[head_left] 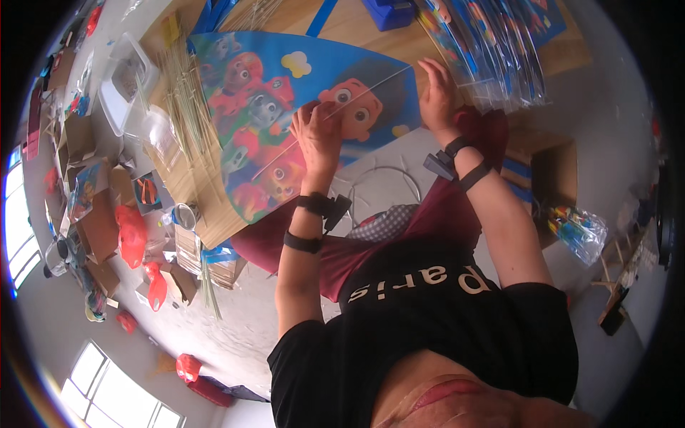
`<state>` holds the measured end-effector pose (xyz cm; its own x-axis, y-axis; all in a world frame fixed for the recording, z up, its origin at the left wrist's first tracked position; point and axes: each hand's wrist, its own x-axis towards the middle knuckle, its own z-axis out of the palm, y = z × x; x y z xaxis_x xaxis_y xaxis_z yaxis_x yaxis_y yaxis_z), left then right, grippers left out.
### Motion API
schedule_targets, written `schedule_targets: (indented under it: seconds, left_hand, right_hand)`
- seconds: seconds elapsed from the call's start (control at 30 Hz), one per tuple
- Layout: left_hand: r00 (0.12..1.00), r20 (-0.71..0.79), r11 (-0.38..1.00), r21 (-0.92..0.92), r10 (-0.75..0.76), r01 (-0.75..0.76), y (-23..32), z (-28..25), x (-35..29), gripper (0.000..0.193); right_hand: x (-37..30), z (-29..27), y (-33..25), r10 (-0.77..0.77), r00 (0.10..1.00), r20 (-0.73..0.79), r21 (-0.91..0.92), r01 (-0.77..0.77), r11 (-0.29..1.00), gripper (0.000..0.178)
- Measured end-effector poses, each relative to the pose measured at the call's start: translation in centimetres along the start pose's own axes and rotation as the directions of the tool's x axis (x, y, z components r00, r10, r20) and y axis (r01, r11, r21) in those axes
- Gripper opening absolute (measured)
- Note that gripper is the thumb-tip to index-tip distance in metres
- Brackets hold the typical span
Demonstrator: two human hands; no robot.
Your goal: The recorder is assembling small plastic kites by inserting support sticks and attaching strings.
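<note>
A printed sheet (385, 93), bright blue with cartoon figures and a curved edge, lies on the wooden table in front of me. A thin pale stick (380, 84) runs slantwise across it, from the lower middle to the upper right corner. My left hand (319, 135) rests over the sheet's middle, its bent fingers closed at the stick; the fingertips are partly hidden. Beside the sheet's right edge, near the stick's upper end, is my right hand (438, 96). Its fingers are stretched out and apart, with nothing seen in them.
Bundled thin sticks (187, 103) lie left of the sheet. Clear-wrapped colourful packets (499, 53) and a blue block-shaped object (389, 13) are at the table's far right. A white plastic tub (128, 85), red bags (130, 235) and a cardboard box (555, 171) stand around.
</note>
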<state>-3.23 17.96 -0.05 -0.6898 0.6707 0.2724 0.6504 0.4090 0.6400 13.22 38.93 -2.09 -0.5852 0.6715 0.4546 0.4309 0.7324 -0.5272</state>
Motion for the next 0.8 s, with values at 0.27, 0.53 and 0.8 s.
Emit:
schedule_targets:
  seconds: [0.27,0.53,0.8]
  left_hand:
    - [1.000,0.009,0.999,0.032,0.013,-0.013,-0.1,-0.3,-0.1,0.030]
    - [0.999,0.047,0.999,0.037,0.009,-0.011,-0.4,-0.1,-0.4,0.028]
    - [1.000,0.023,0.998,0.071,-0.002,0.001,-0.2,-0.2,0.1,0.023]
  right_hand:
    - [-0.2,-0.1,-0.5,0.012,0.999,0.032,-0.032,-0.011,0.999,0.056]
    - [-0.5,0.2,0.0,0.011,1.000,0.022,-0.011,-0.011,1.000,0.053]
    - [0.1,0.2,-0.1,-0.011,1.000,0.011,0.022,0.011,1.000,0.056]
